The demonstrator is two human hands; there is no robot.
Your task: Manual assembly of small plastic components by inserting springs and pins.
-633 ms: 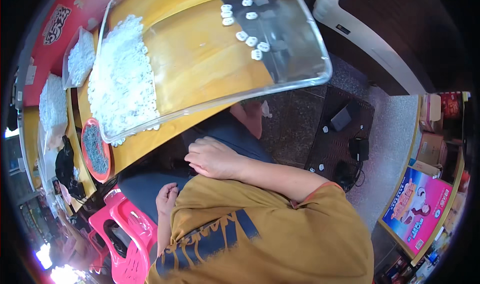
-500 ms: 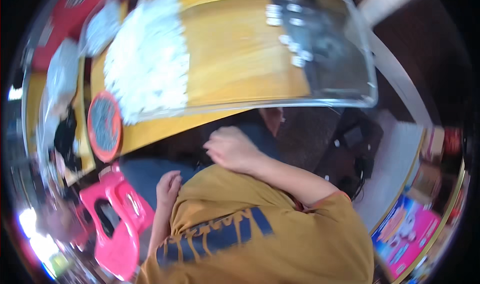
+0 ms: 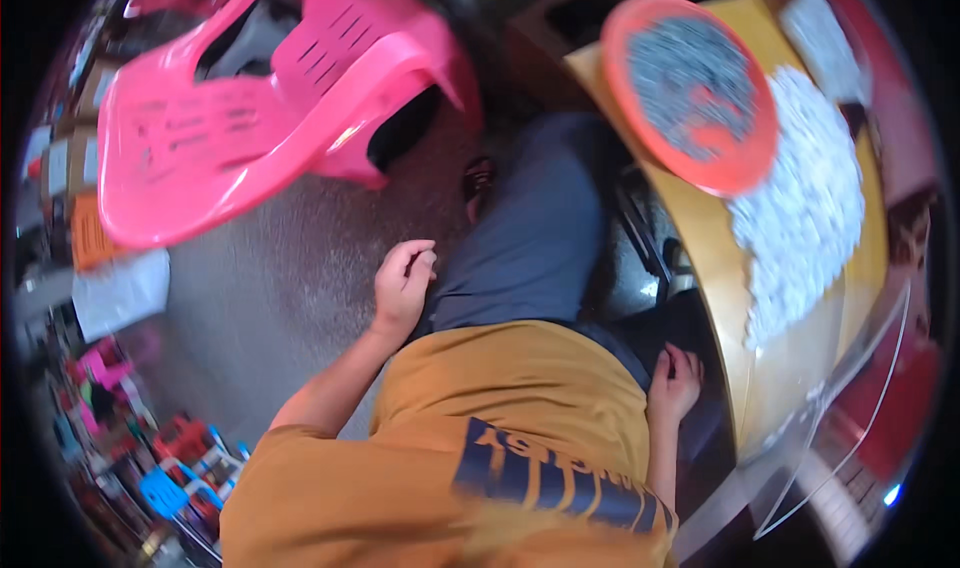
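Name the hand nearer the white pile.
Right. The right hand is below and left of the white pile in view; the left hand is farther left, beyond the dark trouser leg.

1 pink chair (image 3: 240,138) stands on grey floor (image 3: 270,298); boxes (image 3: 80,163) farther left.

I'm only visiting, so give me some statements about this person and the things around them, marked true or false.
1. The chair is pink. True.
2. The white pieces lie on the floor. False: they are spread over the yellow table.
3. The orange-red basin contains grey pieces. True.
4. The right hand reaches into the basin. False: it is down near the lap.
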